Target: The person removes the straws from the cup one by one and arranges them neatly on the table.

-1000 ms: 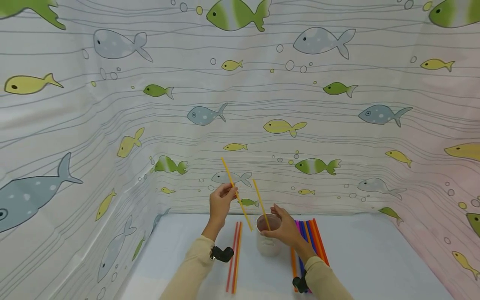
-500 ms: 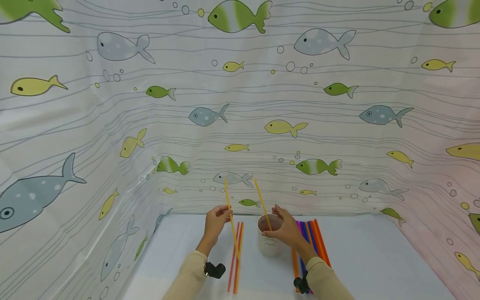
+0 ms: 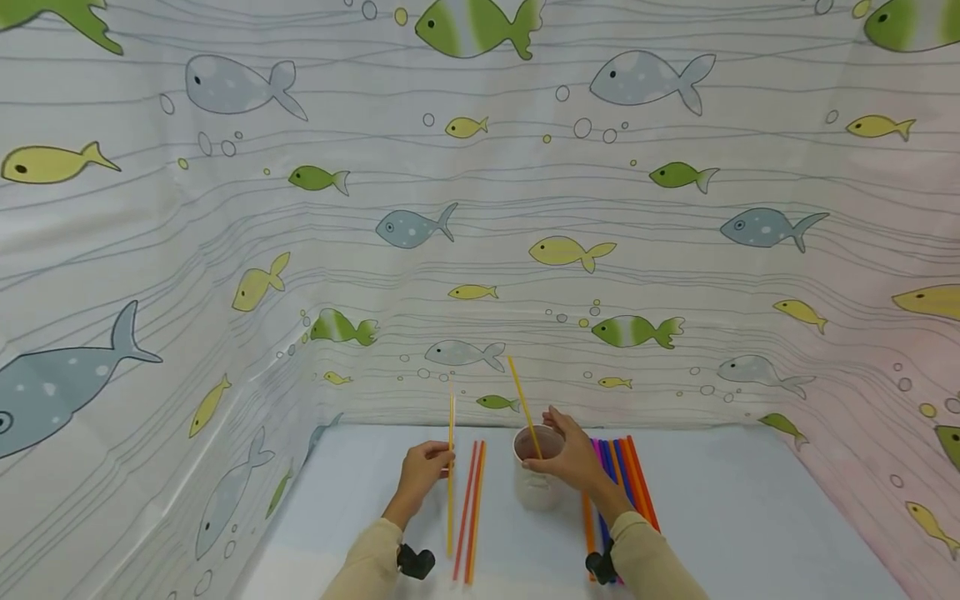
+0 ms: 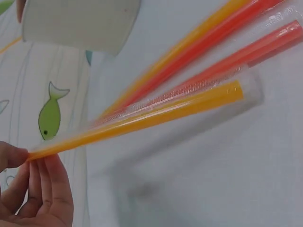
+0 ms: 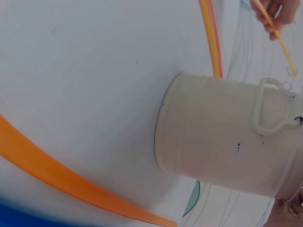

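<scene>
My left hand (image 3: 422, 477) pinches a yellow-orange straw (image 4: 165, 113) in a clear wrapper between thumb and fingers. The straw points toward me, just left of a few red and orange straws (image 3: 474, 512) lying on the table. In the left wrist view its far end hovers close over the tabletop, casting a shadow. My right hand (image 3: 573, 460) holds an off-white canister (image 5: 222, 135) by its rim, fingers around the far side and thumb at the near edge. Another yellow straw (image 3: 521, 396) leans out of the canister's mouth. The canister stands upright on the table.
Right of the canister lies a row of straws (image 3: 637, 479) in orange, blue, purple and pink, partly covered by my right forearm. The white table (image 3: 742, 508) ends at a fish-patterned curtain (image 3: 480, 192) on the back and both sides.
My left hand has carried its straw down and to the left, from beside the canister to the left of the lying straws. My right hand stays at the canister.
</scene>
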A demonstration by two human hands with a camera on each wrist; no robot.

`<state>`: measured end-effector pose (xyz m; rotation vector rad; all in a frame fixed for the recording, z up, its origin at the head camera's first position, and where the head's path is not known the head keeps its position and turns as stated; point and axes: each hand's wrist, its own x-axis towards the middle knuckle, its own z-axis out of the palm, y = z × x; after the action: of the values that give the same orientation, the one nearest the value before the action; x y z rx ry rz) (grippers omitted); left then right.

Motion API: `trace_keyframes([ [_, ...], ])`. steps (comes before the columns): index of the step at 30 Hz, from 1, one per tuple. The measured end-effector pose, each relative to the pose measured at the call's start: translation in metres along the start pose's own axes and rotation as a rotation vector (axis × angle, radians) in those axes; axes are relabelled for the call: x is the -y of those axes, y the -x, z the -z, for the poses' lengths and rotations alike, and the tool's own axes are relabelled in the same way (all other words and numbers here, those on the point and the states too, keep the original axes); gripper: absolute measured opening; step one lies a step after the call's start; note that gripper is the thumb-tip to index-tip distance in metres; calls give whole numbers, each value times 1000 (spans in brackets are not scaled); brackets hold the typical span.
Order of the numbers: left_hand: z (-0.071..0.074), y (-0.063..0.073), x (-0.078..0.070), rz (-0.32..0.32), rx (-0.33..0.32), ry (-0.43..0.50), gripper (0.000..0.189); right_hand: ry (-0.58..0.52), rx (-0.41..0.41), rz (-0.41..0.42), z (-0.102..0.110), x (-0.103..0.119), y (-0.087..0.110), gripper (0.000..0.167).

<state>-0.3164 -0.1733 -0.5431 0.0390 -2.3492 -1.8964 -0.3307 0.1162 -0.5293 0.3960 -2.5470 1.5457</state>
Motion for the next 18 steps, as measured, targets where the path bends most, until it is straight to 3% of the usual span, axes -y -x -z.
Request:
trace_keyframes([
  [8,0,4,13,54,41,-32,30,11,-10,-19,1,0,-2,113],
  [18,-6,10,25,90,22,-108,22,9,-9,8,1,1,1,112],
])
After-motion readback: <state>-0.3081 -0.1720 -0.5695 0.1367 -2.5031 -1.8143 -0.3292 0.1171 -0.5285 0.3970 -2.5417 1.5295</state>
